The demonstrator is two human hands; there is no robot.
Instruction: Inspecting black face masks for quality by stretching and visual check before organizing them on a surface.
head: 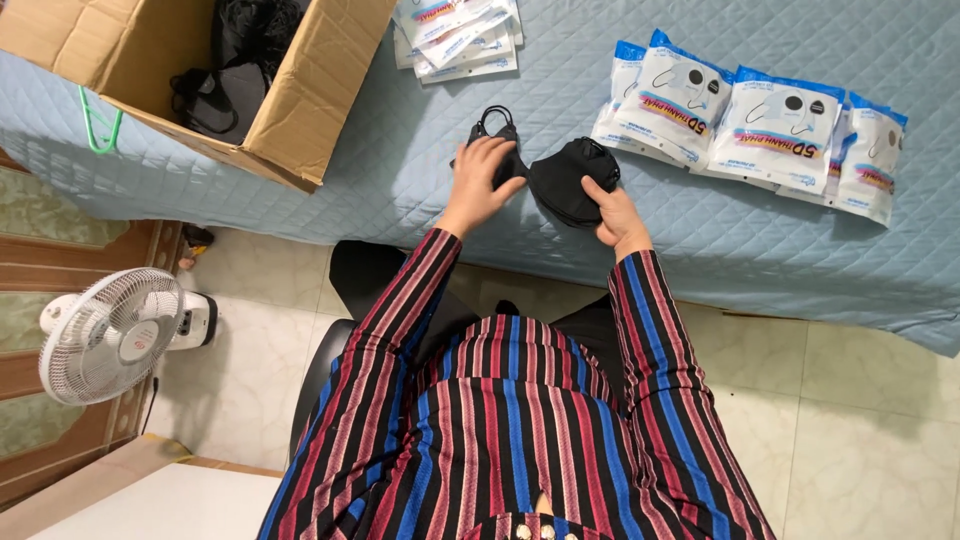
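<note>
Black masks (568, 180): a small stack of dark cloth face masks lies on the quilted surface, just ahead of the person's body, between and under both hands.
Person: seen from above, wearing a shirt striped in red, black, blue and pink; both sleeves reach forward to the edge of the bed.
Chair (335, 350): a dark seat shows under the person, on a pale tiled floor (860, 420).
Right hand (618, 215): fingers closed on the near right edge of the rounded black stack, thumb on top, holding it.
Left hand (482, 185): fingers spread and curled down over a second black mask with ear loops (496, 122), pressing it against the cover just left of the stack.
Bed (400, 170): covered with a light blue quilted sheet; it carries everything here.
Packed masks (755, 130): a row of overlapping flat plastic packets, white with blue tops and a dark mask pictured on each, lies to the right of the hands, well apart from them.
Second packet pile (460, 35): more of the same packets are fanned out at the far edge, beyond the left hand.
Cardboard box (300, 100): open, at the far left of the bed, with more black masks heaped inside (230, 80).
Green hanger (100, 130): its hook shows under the box's left side.
Fan (110, 335): a white floor fan stands on the tiles at the left, beside wooden panelling.
</note>
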